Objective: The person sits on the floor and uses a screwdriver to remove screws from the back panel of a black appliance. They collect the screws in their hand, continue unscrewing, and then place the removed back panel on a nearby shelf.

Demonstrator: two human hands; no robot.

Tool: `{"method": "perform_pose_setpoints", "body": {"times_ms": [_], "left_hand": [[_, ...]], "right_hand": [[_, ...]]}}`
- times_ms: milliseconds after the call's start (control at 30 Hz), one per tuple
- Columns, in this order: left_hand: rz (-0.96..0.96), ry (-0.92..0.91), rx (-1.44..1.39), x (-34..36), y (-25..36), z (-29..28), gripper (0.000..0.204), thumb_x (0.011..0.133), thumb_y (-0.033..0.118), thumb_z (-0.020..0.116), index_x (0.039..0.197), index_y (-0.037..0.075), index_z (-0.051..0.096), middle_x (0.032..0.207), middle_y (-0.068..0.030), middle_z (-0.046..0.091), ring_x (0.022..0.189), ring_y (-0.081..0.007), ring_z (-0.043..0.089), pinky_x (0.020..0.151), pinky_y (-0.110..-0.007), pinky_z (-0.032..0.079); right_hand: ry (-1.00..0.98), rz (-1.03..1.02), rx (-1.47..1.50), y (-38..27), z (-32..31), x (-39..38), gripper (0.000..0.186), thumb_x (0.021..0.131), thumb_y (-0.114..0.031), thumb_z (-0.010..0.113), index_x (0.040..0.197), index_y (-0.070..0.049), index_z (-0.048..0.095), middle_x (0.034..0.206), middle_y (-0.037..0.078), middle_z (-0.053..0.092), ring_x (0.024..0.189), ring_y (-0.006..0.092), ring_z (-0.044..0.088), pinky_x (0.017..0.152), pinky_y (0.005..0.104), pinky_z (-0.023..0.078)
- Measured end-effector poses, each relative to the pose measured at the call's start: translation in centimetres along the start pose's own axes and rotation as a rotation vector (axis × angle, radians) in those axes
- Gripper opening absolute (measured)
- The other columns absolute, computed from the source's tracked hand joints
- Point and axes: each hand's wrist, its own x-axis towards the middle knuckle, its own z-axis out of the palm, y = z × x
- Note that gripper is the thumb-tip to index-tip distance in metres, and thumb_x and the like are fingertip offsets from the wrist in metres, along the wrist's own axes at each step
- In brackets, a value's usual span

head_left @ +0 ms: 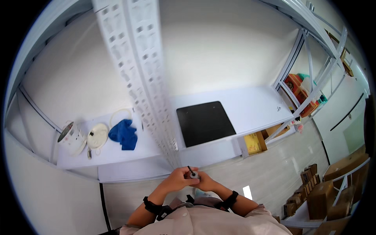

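In front of my body, both hands meet around a small grey round piece with a dark thin rod (193, 174) sticking up from it. My left hand (177, 179) has its fingers closed on the left side of it. From the other side my right hand (206, 183) grips it too, fingers curled. Much of the piece is hidden by the fingers, and its kind cannot be made out. Just beyond the hands stands the perforated white shelf post (150, 78). Past the post, a flat black panel (205, 123) lies on the white shelf (254, 105).
On the left shelf part sit a white pot-like container (74, 143), a round cream lid (97, 135) and a crumpled blue cloth (123, 134). Under the right shelf is an open carton with yellow contents (253, 143). Cardboard boxes (321, 197) stack at the lower right.
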Motion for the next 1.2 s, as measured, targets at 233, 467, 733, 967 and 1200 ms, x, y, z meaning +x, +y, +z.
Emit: {"method": "perform_pose_setpoints", "body": {"times_ms": [233,467,733,967,1200], "left_hand": [[-0.211,0.587,0.078,14.5,-6.2,0.3,0.082,0.084,0.038,0.071,0.142,-0.007,0.034,0.076,-0.0062,0.056,0.068,-0.0159,0.053,0.065,-0.031,0.045],[-0.43,0.674,0.26,20.1,-10.5,-0.5,0.092,0.085,0.042,0.066,0.141,-0.017,0.022,0.126,-0.0335,0.052,0.12,-0.0407,0.053,0.1,-0.041,0.043],[-0.249,0.63,0.081,22.0,-11.0,-0.4,0.063,0.086,0.027,0.068,0.134,-0.005,0.043,0.109,-0.0215,0.062,0.096,-0.0311,0.061,0.084,-0.038,0.047],[-0.317,0.696,-0.643,22.8,-10.1,-0.3,0.055,0.083,0.012,0.07,0.132,0.004,0.047,0.07,0.0001,0.052,0.045,-0.0079,0.038,0.039,-0.027,0.026],[-0.249,0.715,-0.838,23.4,-8.8,-1.2,0.057,0.085,0.007,0.067,0.135,0.006,0.041,0.061,0.0041,0.041,0.04,-0.0062,0.031,0.035,-0.025,0.02]], "right_hand": [[0.605,0.139,-0.59,2.1,-16.5,2.8,0.032,0.078,-0.016,0.074,0.106,-0.004,0.066,0.099,0.015,0.064,0.089,0.0299,0.061,0.08,0.0378,0.048],[0.884,-0.025,-0.83,7.4,-24.1,6.3,0.049,0.074,-0.02,0.076,0.12,-0.009,0.065,0.135,0.03,0.045,0.121,0.0451,0.045,0.102,0.0488,0.038],[0.988,0.114,-0.848,9.8,-26.6,8.4,0.048,0.075,-0.026,0.076,0.119,-0.01,0.065,0.132,0.033,0.047,0.121,0.0493,0.044,0.102,0.0502,0.037],[0.948,0.149,-0.797,9.9,-28.3,8.9,0.042,0.073,-0.022,0.076,0.11,-0.005,0.067,0.122,0.026,0.056,0.111,0.0433,0.053,0.094,0.0497,0.044],[0.995,0.206,-0.704,9.1,-28.3,9.4,0.038,0.07,-0.015,0.077,0.105,-0.003,0.068,0.112,0.021,0.058,0.104,0.0386,0.057,0.09,0.0455,0.047]]}}
